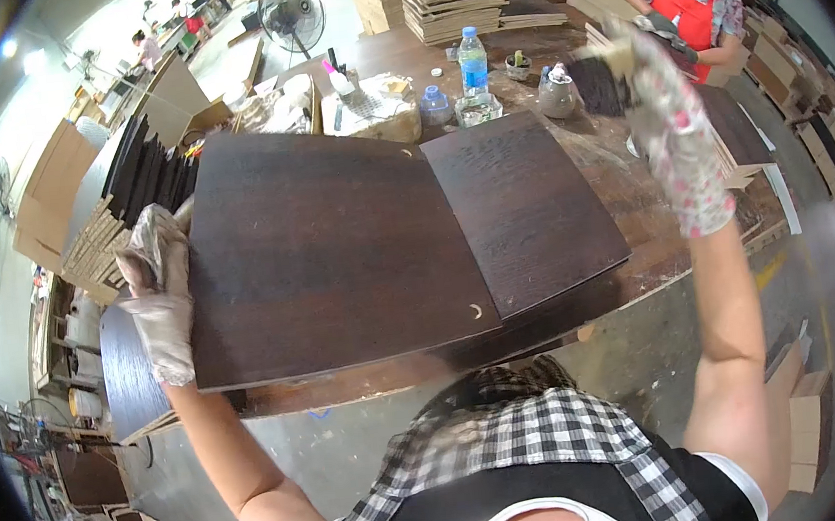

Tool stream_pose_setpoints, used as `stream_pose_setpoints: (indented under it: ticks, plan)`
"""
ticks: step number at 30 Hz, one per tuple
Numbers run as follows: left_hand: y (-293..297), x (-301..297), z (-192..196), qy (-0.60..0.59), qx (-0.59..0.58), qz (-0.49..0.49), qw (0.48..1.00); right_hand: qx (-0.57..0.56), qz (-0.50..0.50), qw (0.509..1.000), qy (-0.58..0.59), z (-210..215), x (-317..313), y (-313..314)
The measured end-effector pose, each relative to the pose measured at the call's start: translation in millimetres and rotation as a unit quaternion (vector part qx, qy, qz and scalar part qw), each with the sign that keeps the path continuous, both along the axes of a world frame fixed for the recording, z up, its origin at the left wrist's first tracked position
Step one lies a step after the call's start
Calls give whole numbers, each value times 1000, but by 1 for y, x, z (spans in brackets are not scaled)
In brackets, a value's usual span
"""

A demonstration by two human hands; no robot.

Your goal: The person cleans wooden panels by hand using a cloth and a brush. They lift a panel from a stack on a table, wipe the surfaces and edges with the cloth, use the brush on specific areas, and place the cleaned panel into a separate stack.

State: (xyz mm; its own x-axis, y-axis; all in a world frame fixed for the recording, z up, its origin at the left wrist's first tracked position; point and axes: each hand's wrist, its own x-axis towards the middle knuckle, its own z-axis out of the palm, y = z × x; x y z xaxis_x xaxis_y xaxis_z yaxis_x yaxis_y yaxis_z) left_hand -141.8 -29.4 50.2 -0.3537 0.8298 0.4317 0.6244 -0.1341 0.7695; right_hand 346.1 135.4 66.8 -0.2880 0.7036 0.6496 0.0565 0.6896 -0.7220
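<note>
A large dark brown wood panel (327, 259) lies tilted across the front of the workbench. My left hand (160, 295), in a soiled pale glove, grips its left edge; some fingers are hidden behind it. Beside it on the right is a smaller dark panel (534, 214), its left edge touching or overlapped by the large one. My right hand (678, 150), in a white glove with pink spots, is raised over the bench's right side. It holds a wide brush (604, 84) with dark bristles, clear of both panels and slightly blurred.
Dark boards (133, 172) stand stacked at the left. Along the bench's back are a blue-labelled bottle (472, 62), a small jar (556, 94) and a cloth-covered block (370, 109). A fan (291, 13) stands beyond. A co-worker in a red apron (683, 16) works at the far right.
</note>
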Motion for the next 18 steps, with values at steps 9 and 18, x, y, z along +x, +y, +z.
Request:
stream_pose_setpoints:
  ticks: [9, 18]
  plan:
    - [-7, 72, -88, -391, -113, -55, 912, -231, -35, 971, 45, -118, 34, 27]
    - [24, 131, -116, -294, -161, -108, 936, -19, -76, 937, -342, -59, -28, 115]
